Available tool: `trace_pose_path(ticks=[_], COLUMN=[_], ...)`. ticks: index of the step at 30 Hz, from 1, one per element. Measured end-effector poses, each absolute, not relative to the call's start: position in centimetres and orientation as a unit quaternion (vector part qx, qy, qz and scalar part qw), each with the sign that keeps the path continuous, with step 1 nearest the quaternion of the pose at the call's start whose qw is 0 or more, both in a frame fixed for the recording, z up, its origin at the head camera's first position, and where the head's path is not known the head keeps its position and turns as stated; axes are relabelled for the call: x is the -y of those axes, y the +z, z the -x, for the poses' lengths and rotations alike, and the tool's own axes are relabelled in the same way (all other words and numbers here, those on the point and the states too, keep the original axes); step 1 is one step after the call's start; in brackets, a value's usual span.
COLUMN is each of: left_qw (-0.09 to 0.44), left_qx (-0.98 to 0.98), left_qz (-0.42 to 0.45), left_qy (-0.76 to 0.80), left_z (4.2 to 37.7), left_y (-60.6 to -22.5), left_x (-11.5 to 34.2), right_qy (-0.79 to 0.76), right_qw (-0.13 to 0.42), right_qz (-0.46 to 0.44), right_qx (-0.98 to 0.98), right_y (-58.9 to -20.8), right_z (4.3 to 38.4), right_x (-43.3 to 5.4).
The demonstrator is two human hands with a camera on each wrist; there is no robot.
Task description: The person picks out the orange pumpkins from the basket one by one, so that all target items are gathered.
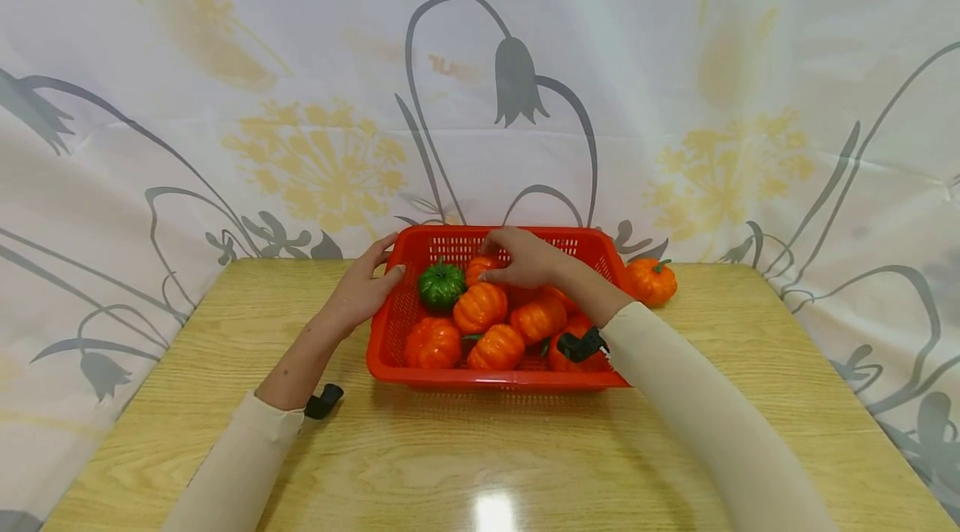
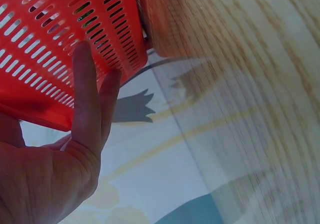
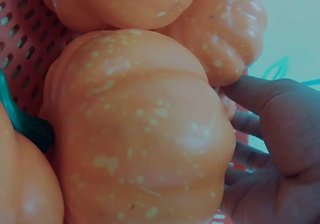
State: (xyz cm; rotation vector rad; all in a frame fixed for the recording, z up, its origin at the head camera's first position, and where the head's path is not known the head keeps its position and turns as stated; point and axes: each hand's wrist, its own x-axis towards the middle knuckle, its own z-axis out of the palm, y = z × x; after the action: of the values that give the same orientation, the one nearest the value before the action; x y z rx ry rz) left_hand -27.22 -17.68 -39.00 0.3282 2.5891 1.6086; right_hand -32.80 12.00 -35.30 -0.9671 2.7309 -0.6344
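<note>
A red plastic basket (image 1: 480,378) with slotted walls holds several orange toy pumpkins (image 1: 480,308) and a green one (image 1: 442,285). My left hand (image 1: 363,290) grips its left rim, thumb over the edge. In the left wrist view, fingers (image 2: 86,99) lie along the slotted outer wall. Inside the basket, toward the back, my right hand (image 1: 528,258) holds a small orange pumpkin (image 1: 477,267) between thumb and fingers. The right wrist view has the thumb (image 3: 250,90) against an orange pumpkin (image 3: 222,37), while the other fingers are partly hidden behind a larger, nearer pumpkin (image 3: 140,129).
Another orange pumpkin (image 1: 651,282) with a green stem sits outside the basket, by its right wall. The wood-grain table (image 1: 390,465) runs back to a flower-printed curtain (image 1: 337,82). Black wrist cameras (image 1: 324,402) are strapped at both sleeves.
</note>
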Motion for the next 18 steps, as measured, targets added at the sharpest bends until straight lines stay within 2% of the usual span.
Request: trace_pose_path(ticks=[10,18], left_qw=[0.036,0.036], left_qx=[-0.846,-0.844], left_qz=[-0.105,-0.108], left_qy=[0.522,0.525], left_z=[27.33,27.26], left_y=[-38.99,-38.99], left_x=[17.72,17.72], right_qy=[-0.189,-0.190], right_qw=[0.105,0.108], right_qz=[0.366,0.353], right_qx=[-0.905,-0.910], right_y=[-34.80,-35.05], right_z=[32.45,32.79], right_x=[-12.30,-12.38])
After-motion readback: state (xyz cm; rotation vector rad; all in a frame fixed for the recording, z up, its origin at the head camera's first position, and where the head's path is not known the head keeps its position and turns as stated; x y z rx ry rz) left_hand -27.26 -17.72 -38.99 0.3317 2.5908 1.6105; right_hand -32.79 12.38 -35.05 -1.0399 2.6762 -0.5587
